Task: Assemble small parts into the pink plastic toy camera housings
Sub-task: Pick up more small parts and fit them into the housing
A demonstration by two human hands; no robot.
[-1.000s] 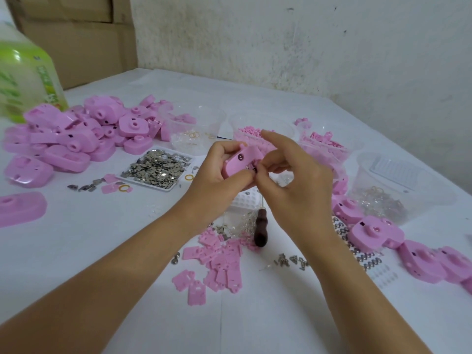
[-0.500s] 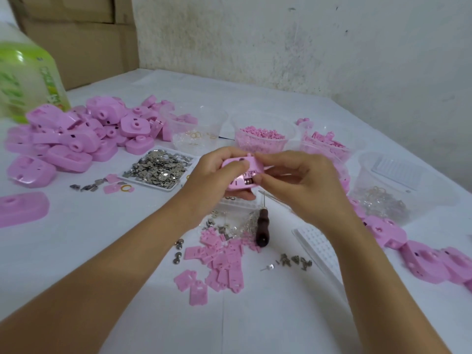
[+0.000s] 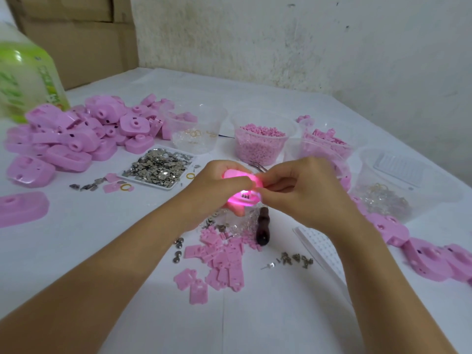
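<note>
Both hands hold one pink toy camera housing (image 3: 242,198) above the middle of the table; it glows bright pink from inside. My left hand (image 3: 217,190) grips its left side, thumb across the top. My right hand (image 3: 301,192) pinches its right edge with curled fingers. Most of the housing is hidden by my fingers. Small pink flat plates (image 3: 219,261) lie scattered on the white table (image 3: 102,251) below my hands. A tray of small silver metal parts (image 3: 158,166) sits to the left.
A heap of pink housings (image 3: 76,134) lies at the left, more housings (image 3: 429,256) at the right. Clear tubs (image 3: 260,141) of pink bits stand behind my hands. A dark wooden-handled tool (image 3: 263,227) lies under them. A green-labelled bottle (image 3: 28,80) stands far left.
The housing has been turned and lowered slightly between my hands, and it now glows bright pink inside. My right hand has shifted to pinch its right edge.
</note>
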